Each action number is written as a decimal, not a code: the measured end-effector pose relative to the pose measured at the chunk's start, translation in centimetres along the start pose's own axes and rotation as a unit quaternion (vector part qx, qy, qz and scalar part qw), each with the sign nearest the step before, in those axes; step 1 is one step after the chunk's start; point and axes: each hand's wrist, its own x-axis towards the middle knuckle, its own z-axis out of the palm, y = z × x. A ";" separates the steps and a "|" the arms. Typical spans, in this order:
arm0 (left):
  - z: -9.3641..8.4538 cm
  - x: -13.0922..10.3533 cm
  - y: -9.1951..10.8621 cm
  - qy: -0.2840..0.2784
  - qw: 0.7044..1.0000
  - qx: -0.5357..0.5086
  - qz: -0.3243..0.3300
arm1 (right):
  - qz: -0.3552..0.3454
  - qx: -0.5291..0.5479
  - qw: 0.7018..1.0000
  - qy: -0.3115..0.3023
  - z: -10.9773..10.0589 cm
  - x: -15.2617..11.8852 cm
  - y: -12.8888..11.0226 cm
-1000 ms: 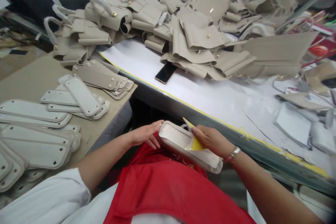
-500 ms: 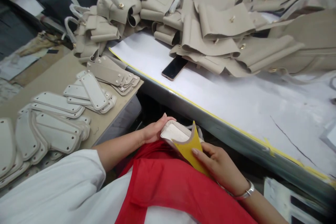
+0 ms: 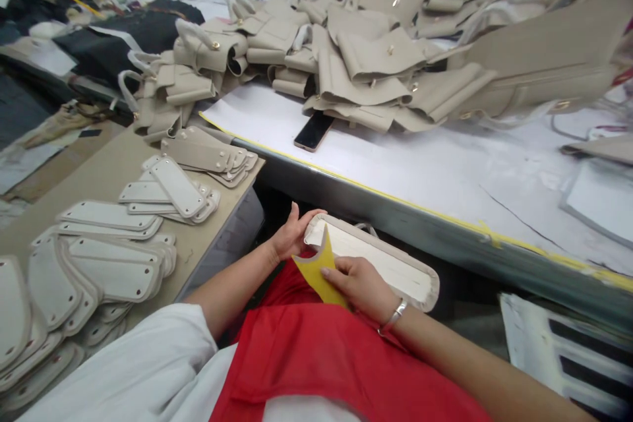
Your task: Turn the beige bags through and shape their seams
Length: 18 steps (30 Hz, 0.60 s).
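Note:
A long bag base (image 3: 386, 264), pale inside with a beige rim, lies across my lap below the table edge. My left hand (image 3: 295, 232) grips its left end, with the thumb raised and the fingers partly hidden behind the rim. In my right hand (image 3: 360, 285) is a yellow piece (image 3: 316, 274) with a curved notch at its top, pinched between thumb and fingers. The yellow piece stands over the left part of the base; whether they touch is unclear.
Beige bag parts (image 3: 366, 53) are heaped on the white-covered table (image 3: 435, 171). A phone (image 3: 313, 132) lies near its yellow-taped edge. On the left board (image 3: 192, 244) sit stacks of pale oblong pieces (image 3: 109, 216) and beige strips (image 3: 198, 149).
The yellow piece and my right hand have moved left, nearer my left hand. More of the long base shows now, and the view takes in more of the far table.

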 end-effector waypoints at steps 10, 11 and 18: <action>-1.6 -0.2 0.0 -0.058 0.997 -0.046 -0.001 | 0.144 0.271 0.951 0.043 6.0 1.8 0.5; -1.7 -0.2 -0.1 -0.064 0.997 -0.050 0.000 | 0.138 0.285 0.948 0.042 6.1 2.0 0.6; -0.9 0.3 -0.6 -0.019 0.999 0.010 0.046 | 0.132 0.348 0.928 0.021 5.9 3.3 1.7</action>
